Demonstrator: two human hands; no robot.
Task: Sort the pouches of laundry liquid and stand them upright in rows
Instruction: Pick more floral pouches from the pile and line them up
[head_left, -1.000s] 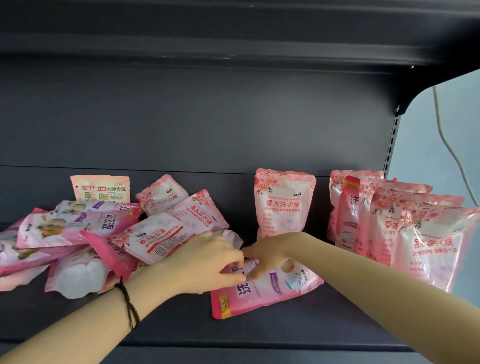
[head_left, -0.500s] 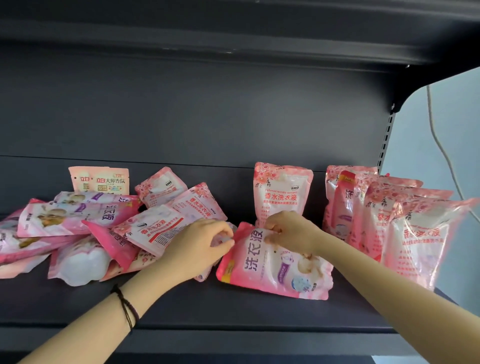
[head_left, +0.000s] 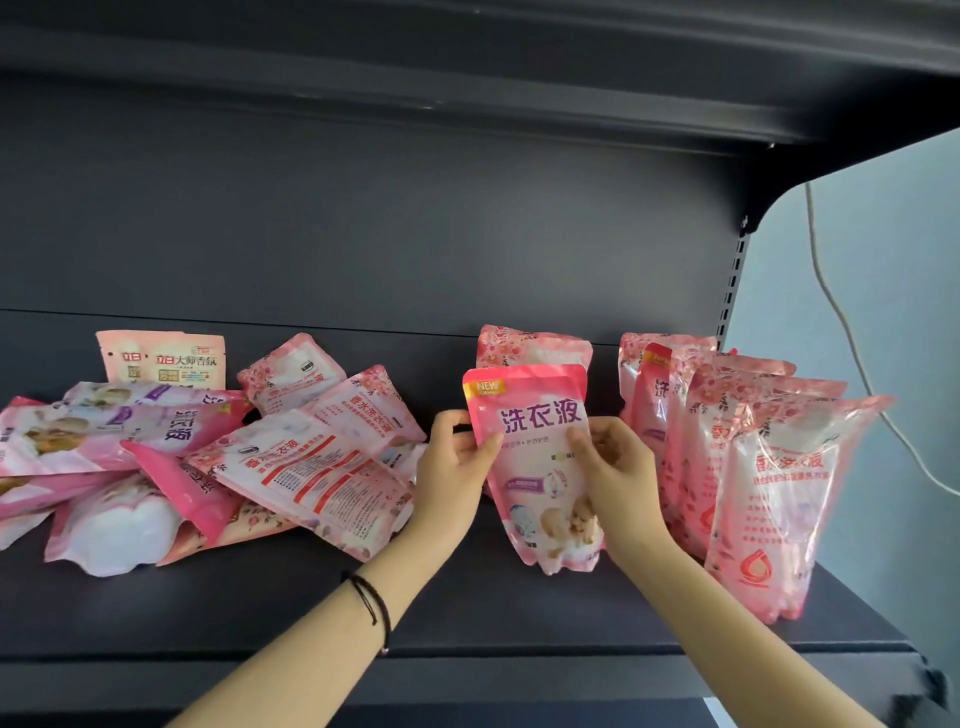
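far left of the standing row (head_left: 753, 467), a loose heap (head_left: 218, 457) lies flat on the shelf (head_left: 467, 613). closer in, the left hand (head_left: 452, 467) pinches one edge of the upright pouch (head_left: 530, 415), and the right hand (head_left: 618, 473) pinches the other, just beside the row. it looks soft, sloshy, slick and bottom-heavy, so the stiffer side seams are probably the best grip.

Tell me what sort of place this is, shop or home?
Probably a shop or stockroom: a dark metal shelf with a slotted upright, a loose pile of pink pouches, a standing row, and the left hand and right hand gripping one pouch upright.
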